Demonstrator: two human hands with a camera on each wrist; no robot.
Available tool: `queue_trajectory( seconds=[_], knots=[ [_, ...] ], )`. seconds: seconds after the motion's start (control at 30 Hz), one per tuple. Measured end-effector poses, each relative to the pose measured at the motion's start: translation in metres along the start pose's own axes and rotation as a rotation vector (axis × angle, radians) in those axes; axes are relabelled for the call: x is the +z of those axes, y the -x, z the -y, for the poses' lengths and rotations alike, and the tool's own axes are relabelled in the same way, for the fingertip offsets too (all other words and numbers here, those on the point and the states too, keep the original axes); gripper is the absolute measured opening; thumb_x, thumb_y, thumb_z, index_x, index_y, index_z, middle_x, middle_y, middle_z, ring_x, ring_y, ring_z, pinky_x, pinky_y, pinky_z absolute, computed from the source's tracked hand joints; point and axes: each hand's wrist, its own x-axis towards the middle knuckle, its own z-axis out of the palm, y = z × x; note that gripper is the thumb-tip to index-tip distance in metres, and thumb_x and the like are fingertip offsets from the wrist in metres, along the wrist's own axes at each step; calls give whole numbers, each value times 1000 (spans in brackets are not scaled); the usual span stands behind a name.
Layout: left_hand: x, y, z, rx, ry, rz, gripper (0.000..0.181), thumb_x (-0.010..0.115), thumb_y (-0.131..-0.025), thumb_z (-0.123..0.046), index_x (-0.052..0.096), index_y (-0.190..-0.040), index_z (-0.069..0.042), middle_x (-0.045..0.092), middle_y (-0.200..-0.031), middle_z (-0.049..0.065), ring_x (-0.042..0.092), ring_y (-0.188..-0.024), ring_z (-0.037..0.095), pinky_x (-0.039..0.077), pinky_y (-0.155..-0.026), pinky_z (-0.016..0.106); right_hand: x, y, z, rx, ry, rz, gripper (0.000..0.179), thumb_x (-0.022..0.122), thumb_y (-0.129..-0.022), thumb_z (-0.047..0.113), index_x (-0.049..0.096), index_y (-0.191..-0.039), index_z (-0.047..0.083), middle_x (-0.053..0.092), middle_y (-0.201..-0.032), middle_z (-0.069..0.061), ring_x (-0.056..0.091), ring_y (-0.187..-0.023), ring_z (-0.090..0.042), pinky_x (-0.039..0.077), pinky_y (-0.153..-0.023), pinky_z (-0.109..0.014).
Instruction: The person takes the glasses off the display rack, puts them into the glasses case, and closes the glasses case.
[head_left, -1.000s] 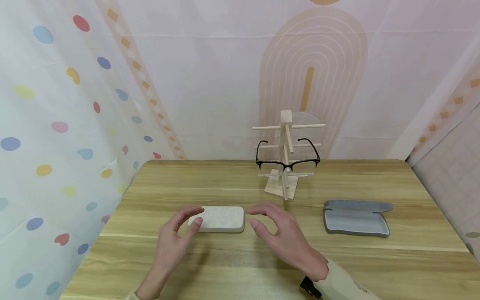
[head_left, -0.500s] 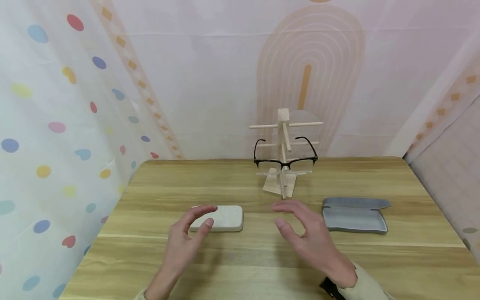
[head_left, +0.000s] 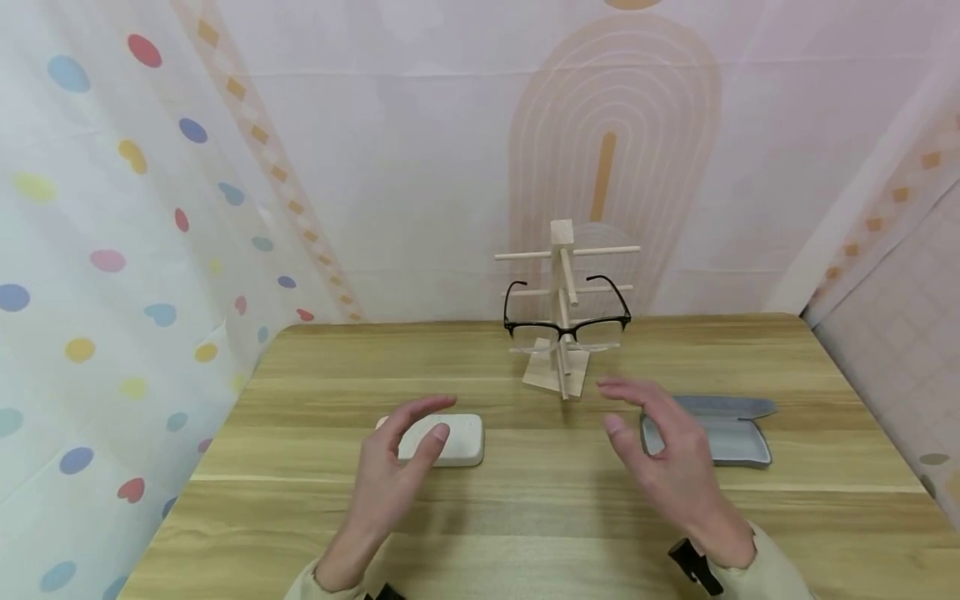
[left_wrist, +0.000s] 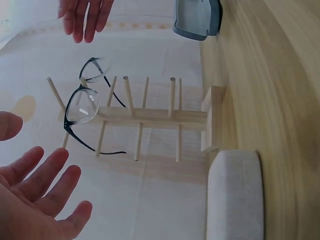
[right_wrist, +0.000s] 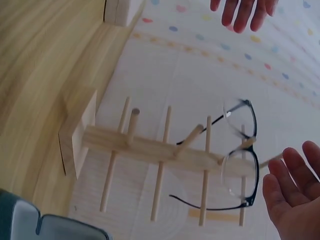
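In the head view my left hand (head_left: 393,471) hovers in front of a closed white glasses case (head_left: 461,439), its thumb and fingers apart with nothing between them. My right hand (head_left: 671,462) is held up at the right, likewise holding nothing. It overlaps the left part of an opened grey glasses case (head_left: 738,440) in this view. Black-framed eyeglasses (head_left: 567,331) hang on a wooden peg stand (head_left: 562,283) at the back. From the left wrist view, the eyeglasses (left_wrist: 82,106) sit on the upper pegs, temples spread, beyond my left fingers (left_wrist: 52,175).
The wooden table (head_left: 525,542) ends at a patterned cloth backdrop (head_left: 420,208) behind the stand. A dotted cloth (head_left: 127,333) runs along the left side. Dark straps (head_left: 693,567) circle the wrists.
My right hand has moved right, from beside the white case to in front of the grey one. My left hand has shifted slightly right. The cases and eyeglasses have stayed put.
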Motion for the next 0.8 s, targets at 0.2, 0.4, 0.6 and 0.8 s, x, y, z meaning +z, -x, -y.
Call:
queue_trajectory(
  seconds=[0.2, 0.4, 0.6, 0.8],
  knots=[
    [6, -11, -6, -2, 20, 10, 30, 67, -100, -11, 69, -130, -17, 71, -128, -6, 60, -128, 16, 39, -111, 23, -10, -10, -10, 9, 28, -77, 27, 65, -95, 6, 71, -121, 1, 71, -125, -15, 62, -124, -9, 45, -107, -22],
    [14, -24, -11, 0, 28, 15, 32, 66, -102, -14, 68, -133, -16, 69, -132, -4, 57, -132, 16, 39, -114, 35, -18, -19, -19, 78, 80, -132, 29, 64, -93, 2, 71, -121, -2, 70, -128, -16, 60, -125, -7, 44, -107, -21],
    [21, -40, -15, 12, 30, 26, 36, 67, -101, -17, 65, -136, -13, 67, -136, -2, 56, -132, 16, 40, -115, 36, -21, -29, -26, 142, 104, -136, 31, 64, -95, 1, 68, -126, -2, 67, -133, -14, 56, -122, -1, 43, -106, -17],
    [26, -57, -17, 4, 71, 43, 39, 67, -102, -17, 62, -139, -6, 64, -140, 7, 56, -133, 20, 41, -116, 38, -21, -38, -34, 254, 106, -73, 36, 62, -101, 10, 64, -137, 4, 63, -140, -11, 56, -127, -12, 42, -106, -16]
  ],
)
